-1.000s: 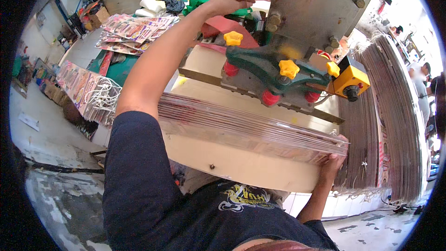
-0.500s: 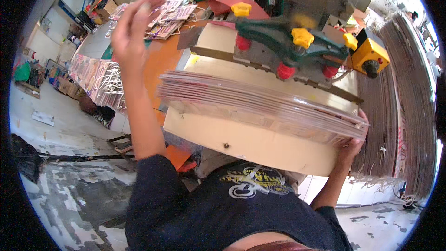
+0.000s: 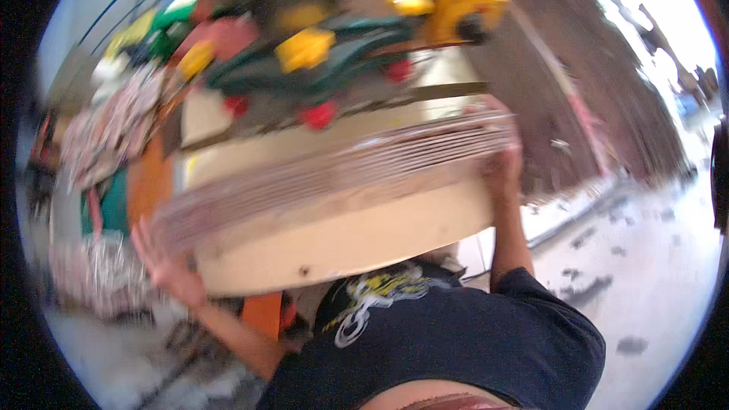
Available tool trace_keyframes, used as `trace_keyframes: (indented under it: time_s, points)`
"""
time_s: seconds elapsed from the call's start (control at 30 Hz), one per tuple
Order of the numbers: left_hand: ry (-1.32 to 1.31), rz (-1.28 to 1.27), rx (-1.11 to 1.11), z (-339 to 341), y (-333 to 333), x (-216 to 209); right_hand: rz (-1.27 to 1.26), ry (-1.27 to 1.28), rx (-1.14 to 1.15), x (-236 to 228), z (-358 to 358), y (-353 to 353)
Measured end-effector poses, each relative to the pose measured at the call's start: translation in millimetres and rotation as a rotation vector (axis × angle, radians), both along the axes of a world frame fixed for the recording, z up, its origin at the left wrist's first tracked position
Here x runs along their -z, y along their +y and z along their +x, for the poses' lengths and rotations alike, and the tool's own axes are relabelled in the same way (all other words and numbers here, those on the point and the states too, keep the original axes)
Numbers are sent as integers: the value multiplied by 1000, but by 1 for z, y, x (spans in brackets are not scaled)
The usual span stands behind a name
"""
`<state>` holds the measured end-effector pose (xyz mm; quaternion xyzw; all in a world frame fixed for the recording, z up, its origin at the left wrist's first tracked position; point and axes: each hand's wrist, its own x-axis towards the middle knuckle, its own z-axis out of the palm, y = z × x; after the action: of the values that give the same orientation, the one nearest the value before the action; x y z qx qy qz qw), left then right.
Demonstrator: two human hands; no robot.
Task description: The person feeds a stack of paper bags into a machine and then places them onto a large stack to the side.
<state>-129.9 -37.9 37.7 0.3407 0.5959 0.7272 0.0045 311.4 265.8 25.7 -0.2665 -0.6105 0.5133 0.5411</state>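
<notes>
The stack of sheets (image 3: pixel 334 171) looks like thin paper or card, its layered edges matt and finely ribbed, though blur softens the detail. The worktop (image 3: pixel 357 239) beneath it reads as pale wood or board, smooth and matt, with a plain cream face. The machine (image 3: pixel 342 45) above has painted metal parts in green, with yellow and red knobs that look like glossy plastic. The shirt (image 3: pixel 456 334) is dark matt cloth with a printed patch. The floor (image 3: pixel 645 258) is rough, pale concrete, speckled with scraps. The left hand (image 3: pixel 163 262) and right hand (image 3: pixel 501 163) are bare skin.
</notes>
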Motion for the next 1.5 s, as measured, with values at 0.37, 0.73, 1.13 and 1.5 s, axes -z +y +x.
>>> trace_keyframes:
  time_s: [0.37, 0.73, 1.13, 1.5]
  points:
    - [-197, -16, 228, -7, -14, 2, -72, -165, -148, -16, 16, -21]
    - [-296, -68, -104, -38, -1, 36, -109, 66, 56, 29, 0, -11]
    - [-305, -2, 72, -30, 18, 5, 34, -111, 69, -9, 9, -11]
    - [-432, -37, 190, -7, 22, -31, 7, -307, 145, -22, 14, -19]
